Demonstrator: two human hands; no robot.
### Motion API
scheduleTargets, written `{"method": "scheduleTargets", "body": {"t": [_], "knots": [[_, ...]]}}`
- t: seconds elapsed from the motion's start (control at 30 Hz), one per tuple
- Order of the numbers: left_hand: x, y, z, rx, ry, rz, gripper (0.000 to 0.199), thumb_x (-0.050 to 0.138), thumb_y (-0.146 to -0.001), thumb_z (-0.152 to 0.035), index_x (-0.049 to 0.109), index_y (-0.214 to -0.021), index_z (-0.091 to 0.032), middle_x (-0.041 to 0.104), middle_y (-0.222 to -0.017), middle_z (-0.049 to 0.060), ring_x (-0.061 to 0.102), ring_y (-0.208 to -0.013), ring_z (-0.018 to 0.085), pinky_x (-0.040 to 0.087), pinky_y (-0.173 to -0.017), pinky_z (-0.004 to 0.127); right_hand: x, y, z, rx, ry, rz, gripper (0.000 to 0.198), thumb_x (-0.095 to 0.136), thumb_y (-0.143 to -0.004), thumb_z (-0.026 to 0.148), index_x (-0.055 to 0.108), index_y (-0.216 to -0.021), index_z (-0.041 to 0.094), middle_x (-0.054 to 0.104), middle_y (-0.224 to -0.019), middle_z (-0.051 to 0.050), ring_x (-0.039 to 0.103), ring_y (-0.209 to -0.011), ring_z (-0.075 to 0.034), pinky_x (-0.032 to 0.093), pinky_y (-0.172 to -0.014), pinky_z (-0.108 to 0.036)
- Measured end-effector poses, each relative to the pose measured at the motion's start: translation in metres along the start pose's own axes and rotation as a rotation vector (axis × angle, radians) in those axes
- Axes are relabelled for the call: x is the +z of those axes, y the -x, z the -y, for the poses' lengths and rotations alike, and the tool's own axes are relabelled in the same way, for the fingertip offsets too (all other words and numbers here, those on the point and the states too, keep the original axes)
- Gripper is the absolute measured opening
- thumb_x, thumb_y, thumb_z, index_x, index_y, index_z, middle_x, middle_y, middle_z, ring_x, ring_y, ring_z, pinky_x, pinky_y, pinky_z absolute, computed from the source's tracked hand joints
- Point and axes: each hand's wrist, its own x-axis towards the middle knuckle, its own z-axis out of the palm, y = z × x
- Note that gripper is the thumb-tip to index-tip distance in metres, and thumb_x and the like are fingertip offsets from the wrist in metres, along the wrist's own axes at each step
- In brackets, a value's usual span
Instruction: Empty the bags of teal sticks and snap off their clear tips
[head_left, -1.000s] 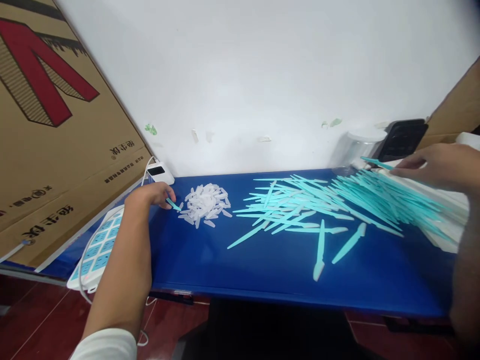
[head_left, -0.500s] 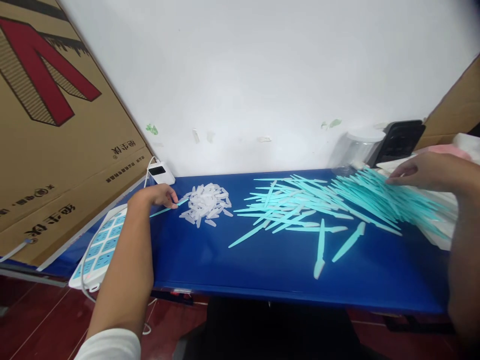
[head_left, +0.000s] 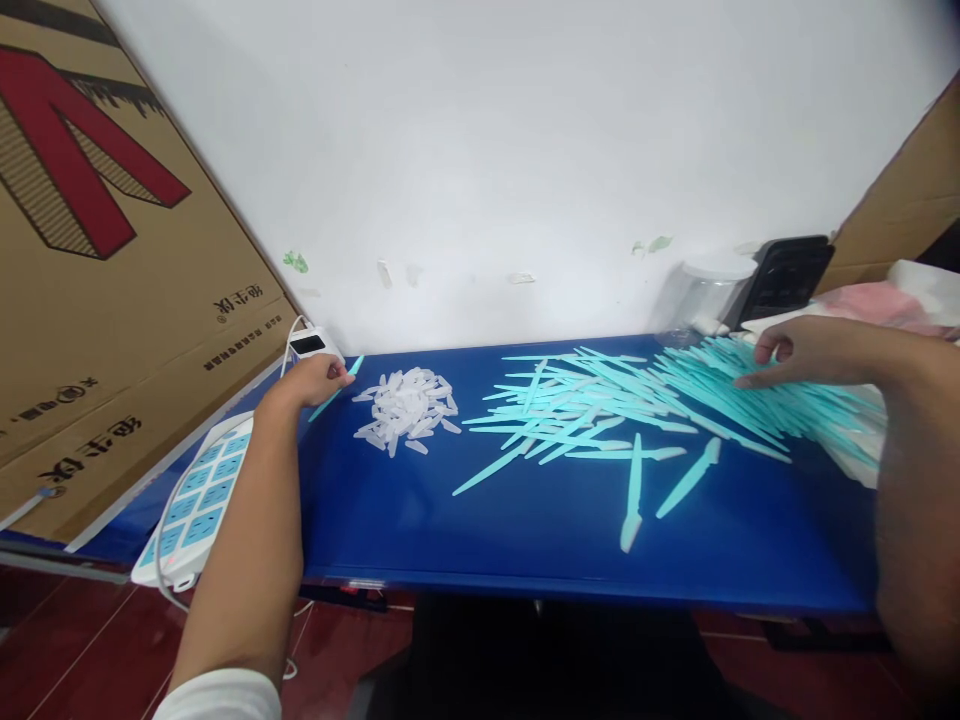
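My left hand (head_left: 318, 380) is closed in a pinch on a teal eyebrow razor (head_left: 357, 365), tilted with its head end up and its thin handle trailing below the fingers. Just right of that hand lies a heap of small translucent white blade caps (head_left: 409, 405). My right hand (head_left: 802, 352) hovers at the dense end of a big pile of teal eyebrow razors (head_left: 600, 400), many with white caps on their heads. Its thumb and forefinger are apart, with nothing visible between them. Two capped razors (head_left: 634, 495) lie apart at the front of the pile.
A power strip (head_left: 199, 500) and its cable run along the left edge, near a small white device (head_left: 309, 345) with a dark display. At the back right stand a clear jar (head_left: 709, 295) and a black phone-like object (head_left: 791, 275). Cardboard (head_left: 112, 300) walls the left side.
My left hand has drawn back from the cap heap, up and left, and the razor in it now points more upward. My right hand has dropped slightly leftward, its thumb now lower over the pile.
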Motion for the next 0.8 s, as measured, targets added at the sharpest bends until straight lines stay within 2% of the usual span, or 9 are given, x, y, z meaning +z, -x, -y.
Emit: {"method": "scheduleTargets", "body": {"t": [0.1,0.23,0.33,0.47,0.53,0.6,0.67,0.73,0.8], "knots": [[0.001,0.004,-0.022,0.105,0.123,-0.194,0.037,0.067,-0.084,-0.053,0.067,-0.091,-0.017,0.072,-0.09,0.008,0.064,-0.082,0.022,0.047,-0.074,0.031,-0.002,0.001,0.004,-0.01,0.001,-0.038,0.034,0.083,-0.067,0.05,0.07,-0.08,0.022,0.073,-0.08,-0.009,0.064,-0.075,-0.025,0.044,-0.069,-0.037],[0.014,0.012,-0.072,0.252,0.614,-0.357,0.049,0.081,-0.077,-0.057,0.066,-0.096,-0.014,0.071,-0.087,0.006,0.065,-0.08,0.018,0.051,-0.076,0.03,-0.006,0.007,0.019,-0.041,0.003,-0.08,0.023,0.078,-0.068,0.04,0.068,-0.078,0.022,0.07,-0.078,-0.007,0.06,-0.069,-0.022,0.039,-0.065,-0.035],[0.031,0.026,-0.121,0.27,1.023,-0.237,0.059,0.09,-0.069,-0.058,0.066,-0.1,-0.014,0.074,-0.088,0.007,0.07,-0.079,0.02,0.05,-0.066,0.028,-0.009,0.018,0.044,-0.105,-0.026,-0.175,0.022,0.075,-0.075,0.04,0.067,-0.081,0.021,0.069,-0.077,-0.007,0.058,-0.067,-0.021,0.038,-0.065,-0.036],[0.058,0.06,-0.182,0.325,1.432,0.109,0.053,0.095,-0.07,-0.052,0.068,-0.098,-0.015,0.079,-0.099,0.011,0.076,-0.088,0.024,0.056,-0.077,0.033,-0.005,0.048,0.108,-0.332,-0.254,-0.367,0.041,0.071,-0.086,0.06,0.071,-0.088,0.019,0.071,-0.076,-0.007,0.061,-0.072,-0.022,0.042,-0.069,-0.035],[0.07,0.08,-0.205,0.354,1.534,0.263,0.042,0.091,-0.079,-0.049,0.071,-0.096,-0.016,0.079,-0.11,0.013,0.075,-0.107,0.026,0.055,-0.09,0.036,0.005,0.07,0.149,-0.548,-0.493,-0.241,0.045,0.068,-0.09,0.066,0.078,-0.099,0.023,0.077,-0.091,-0.007,0.066,-0.083,-0.024,0.049,-0.076,-0.035],[0.079,0.098,-0.22,0.405,1.568,0.322,0.033,0.089,-0.082,-0.044,0.074,-0.092,-0.017,0.076,-0.126,0.014,0.069,-0.122,0.026,0.052,-0.096,0.036,0.021,0.093,0.189,-0.738,-0.678,-0.083,0.045,0.069,-0.09,0.068,0.081,-0.104,0.027,0.079,-0.101,-0.007,0.067,-0.084,-0.024,0.05,-0.07,-0.035],[0.085,0.111,-0.229,0.46,1.572,0.394,0.028,0.089,-0.084,-0.042,0.076,-0.087,-0.017,0.071,-0.138,0.012,0.065,-0.13,0.028,0.051,-0.101,0.038,0.04,0.114,0.223,-0.863,-0.79,0.073,0.042,0.07,-0.09,0.066,0.08,-0.104,0.027,0.076,-0.092,-0.005,0.062,-0.072,-0.02,0.047,-0.062,-0.033],[0.088,0.118,-0.233,0.505,1.549,0.456,0.025,0.088,-0.085,-0.041,0.078,-0.086,-0.018,0.067,-0.145,0.012,0.061,-0.136,0.03,0.051,-0.103,0.04,0.055,0.129,0.244,-0.933,-0.842,0.101,0.038,0.066,-0.094,0.064,0.073,-0.085,0.027,0.064,-0.069,0.0,0.052,-0.061,-0.017,0.041,-0.057,-0.032],[0.088,0.12,-0.233,0.536,1.49,0.436,0.024,0.087,-0.086,-0.042,0.081,-0.091,-0.02,0.066,-0.146,0.012,0.059,-0.138,0.032,0.051,-0.104,0.041,0.059,0.134,0.248,-0.96,-0.823,0.068,0.045,0.062,-0.097,0.063,0.061,-0.072,0.026,0.053,-0.061,0.001,0.047,-0.058,-0.016,0.038,-0.057,-0.032]]}}
